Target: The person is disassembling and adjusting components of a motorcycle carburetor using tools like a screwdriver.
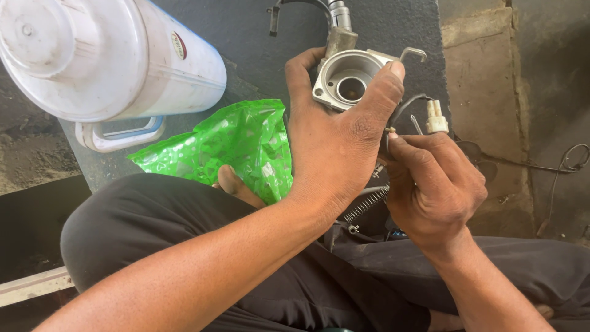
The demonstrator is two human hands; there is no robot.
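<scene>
Left hand (335, 144) clamped around grey cast-metal carburettor body (347, 77), round bore facing up. Right hand (433, 184) just right of it, fingers pinched on a thin pin; small white plastic connector (436, 117) above that pinch.

White insulated jug (104, 58) with its handle (120, 132) lying on the dark mat (246, 37), crumpled green plastic bag (236, 147) just beside it, coiled metal spring (365, 205) over black trousers (147, 215), loose black wire (553, 166) on concrete floor (485, 67).
</scene>
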